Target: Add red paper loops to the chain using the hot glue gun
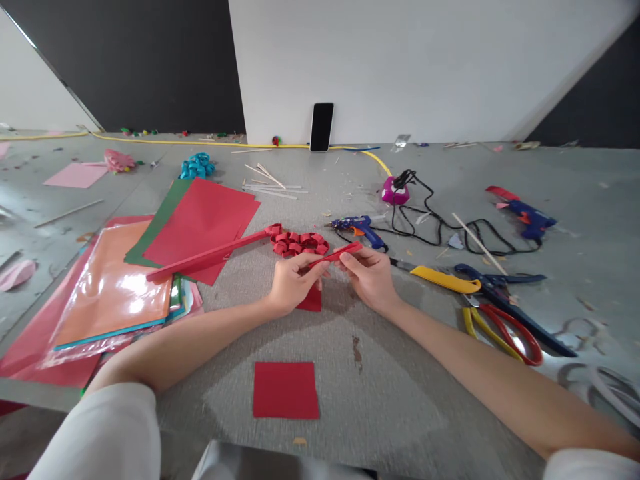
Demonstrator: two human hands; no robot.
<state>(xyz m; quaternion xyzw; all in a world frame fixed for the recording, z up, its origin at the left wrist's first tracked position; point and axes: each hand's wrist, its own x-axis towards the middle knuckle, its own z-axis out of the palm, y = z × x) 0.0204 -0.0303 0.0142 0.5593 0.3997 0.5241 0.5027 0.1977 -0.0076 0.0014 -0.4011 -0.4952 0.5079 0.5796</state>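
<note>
A narrow folded piece of red paper (351, 248) is stretched between my hands over the middle of the table. My left hand (293, 283) pinches its near-left end, and my right hand (371, 277) grips the right part between thumb and fingers. Just beyond my left hand lies a cluster of looped red paper strips (293, 244), beside a long red paper stick (215, 257). Partly hidden under my left hand is a red paper square (311, 301). Closer to me, another red square (285, 391) rests flat on the table.
Red sheets (205, 220) and a plastic-wrapped orange pack (123, 267) lie left. On the right are a blue glue gun (365, 229), a second glue gun (533, 219), a yellow-handled cutter (445, 279), scissors (510, 330) and black cords. A phone (322, 127) leans on the wall.
</note>
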